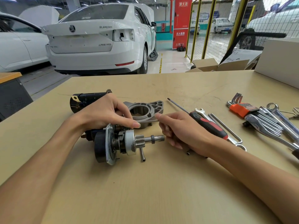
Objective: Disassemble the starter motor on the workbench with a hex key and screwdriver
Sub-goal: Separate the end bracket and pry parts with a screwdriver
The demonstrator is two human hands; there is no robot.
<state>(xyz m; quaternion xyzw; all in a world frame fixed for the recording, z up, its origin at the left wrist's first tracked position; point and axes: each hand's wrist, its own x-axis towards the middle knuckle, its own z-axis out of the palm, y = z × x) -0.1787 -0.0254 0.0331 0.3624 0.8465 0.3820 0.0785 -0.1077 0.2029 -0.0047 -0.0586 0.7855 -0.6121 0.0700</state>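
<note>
The partly stripped starter motor (pixel 116 143) lies on the workbench (pixel 161 183), its pinion gear and shaft pointing right. My left hand (pixel 106 112) rests on its top, fingers curled over the solenoid end. My right hand (pixel 182 130) pinches a thin hex key (pixel 148 121) whose tip reaches toward the left fingertips. The removed aluminium nose housing (pixel 145 110) lies just behind the motor. The black motor body (pixel 85 99) lies further back left. One loose bolt (pixel 142 155) lies below the pinion and another (pixel 187 153) by my right wrist. The red-and-black screwdriver (pixel 207 123) lies to the right.
A hex key set in an orange holder (pixel 241 109), several wrenches (pixel 275 120) and a bent hex key (pixel 226 128) lie on the right of the bench. A white box (pixel 279 59) stands at the back right. White cars are parked beyond the bench.
</note>
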